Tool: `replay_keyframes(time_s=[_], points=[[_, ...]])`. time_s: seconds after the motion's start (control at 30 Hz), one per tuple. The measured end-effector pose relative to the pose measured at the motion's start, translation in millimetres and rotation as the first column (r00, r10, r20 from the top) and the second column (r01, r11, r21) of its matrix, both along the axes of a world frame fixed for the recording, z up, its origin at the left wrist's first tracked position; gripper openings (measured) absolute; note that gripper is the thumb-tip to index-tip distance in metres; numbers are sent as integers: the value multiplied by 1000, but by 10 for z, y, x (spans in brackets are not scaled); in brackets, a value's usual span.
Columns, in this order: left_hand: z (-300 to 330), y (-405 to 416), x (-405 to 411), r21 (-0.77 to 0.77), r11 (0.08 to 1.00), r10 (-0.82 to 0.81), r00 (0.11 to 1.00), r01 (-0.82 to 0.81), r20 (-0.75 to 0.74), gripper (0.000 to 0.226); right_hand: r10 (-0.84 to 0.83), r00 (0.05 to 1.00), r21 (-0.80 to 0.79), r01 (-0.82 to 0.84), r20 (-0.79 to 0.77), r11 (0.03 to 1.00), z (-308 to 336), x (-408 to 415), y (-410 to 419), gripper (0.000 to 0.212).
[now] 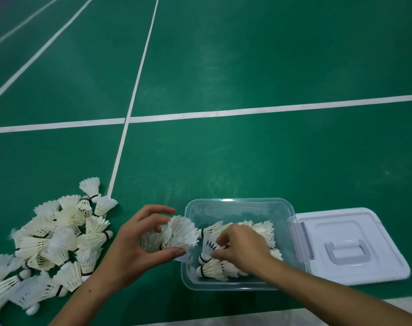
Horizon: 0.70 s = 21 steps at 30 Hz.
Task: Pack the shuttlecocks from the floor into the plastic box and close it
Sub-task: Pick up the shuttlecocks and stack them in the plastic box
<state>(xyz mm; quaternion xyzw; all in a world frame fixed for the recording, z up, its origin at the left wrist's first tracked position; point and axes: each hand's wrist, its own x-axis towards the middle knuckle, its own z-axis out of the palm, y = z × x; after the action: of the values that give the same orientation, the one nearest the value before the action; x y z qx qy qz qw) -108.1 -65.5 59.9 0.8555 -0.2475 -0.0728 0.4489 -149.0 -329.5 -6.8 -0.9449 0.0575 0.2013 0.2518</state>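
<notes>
Floor [247, 67]: green sports surfacing, smooth, low sheen w/ soft light patches; white lines [224, 112] painted flat, matt. Box [238, 205]: clear plastic, glossy, see-through walls, slightly cloudy. Lid [377, 234], right of box: opaque pale plastic, smooth, semi-gloss, moulded ridges; handle [344, 252] looks translucent plastic. Shuttlecocks in pile [59, 238], near left: white feather skirts, matt, ribbed; rounded white bases, prob. cork, too small to tell, w/ dark band. Shuttlecock [183, 231] at box's left edge: same feathery matt white, frayed tips.
</notes>
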Motion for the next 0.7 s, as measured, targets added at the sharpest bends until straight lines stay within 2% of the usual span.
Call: replay_keyframes(time_s=[0.1, 0.17, 0.23, 0.33, 0.47, 0.7], points=[[9, -118, 55, 52, 998, -24, 996, 19, 90, 47, -61, 998, 211, 55, 19, 976, 453, 36, -238, 33], [16, -243, 97, 98, 995, -40, 989, 26, 144, 50, -136, 989, 439, 100, 51, 893, 768, 27, -351, 27], [23, -389, 142, 142, 989, -58, 979, 30, 197, 55, -160, 986, 606, 105, 38, 789, 993, -6, -369, 37], [36, -604, 199, 175, 983, -99, 962, 55, 255, 56, -163, 983, 597, 79, 87, 798, 1055, -51, -308, 52], [77, -783, 246, 160, 982, -135, 956, 95, 261, 58, -264, 953, 585, 129, 151, 800, 977, -21, -342, 42], [69, -773, 314, 126, 976, -197, 962, 175, 190, 64, -272, 953, 635, 127, 135, 762, 885, -44, -436, 41]])
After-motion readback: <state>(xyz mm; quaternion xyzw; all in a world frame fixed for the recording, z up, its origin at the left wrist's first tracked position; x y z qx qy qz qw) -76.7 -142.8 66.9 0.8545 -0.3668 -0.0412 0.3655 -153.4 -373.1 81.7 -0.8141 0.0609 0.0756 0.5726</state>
